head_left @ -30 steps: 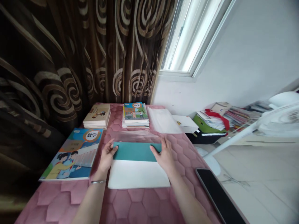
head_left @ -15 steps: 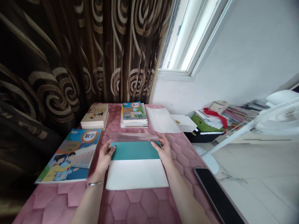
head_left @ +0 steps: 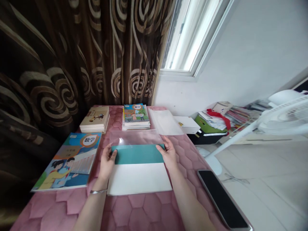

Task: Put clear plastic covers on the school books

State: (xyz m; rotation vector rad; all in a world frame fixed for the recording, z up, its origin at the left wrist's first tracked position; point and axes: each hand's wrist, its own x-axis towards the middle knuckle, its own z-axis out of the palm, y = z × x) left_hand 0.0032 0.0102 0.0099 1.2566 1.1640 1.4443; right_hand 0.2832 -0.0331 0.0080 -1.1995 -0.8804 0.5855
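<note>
A book [head_left: 139,179] with a teal band over white lies in front of me on the pink padded tabletop. My left hand [head_left: 108,159] is closed on the upper left corner of the teal part, thumb on top. At the upper right corner, my right hand [head_left: 167,152] grips the same book, its thumb also on the teal. Beyond the book's far edge extends a clear plastic book cover [head_left: 134,136], catching the light. Whether the fingers under the book also hold this plastic is hidden.
Left of the book lies a blue textbook [head_left: 72,163]. At the back are a stack of tan books [head_left: 96,118], a stack of textbooks [head_left: 136,115] and clear plastic sheets [head_left: 166,122]. A phone [head_left: 222,199] rests at the right edge; a white fan [head_left: 214,163] stands beyond.
The clear plastic beyond the book has flattened and spread farther out, from a narrow strip to a wider flap. Both hands keep their places on the book; the camera view shifted slightly.
</note>
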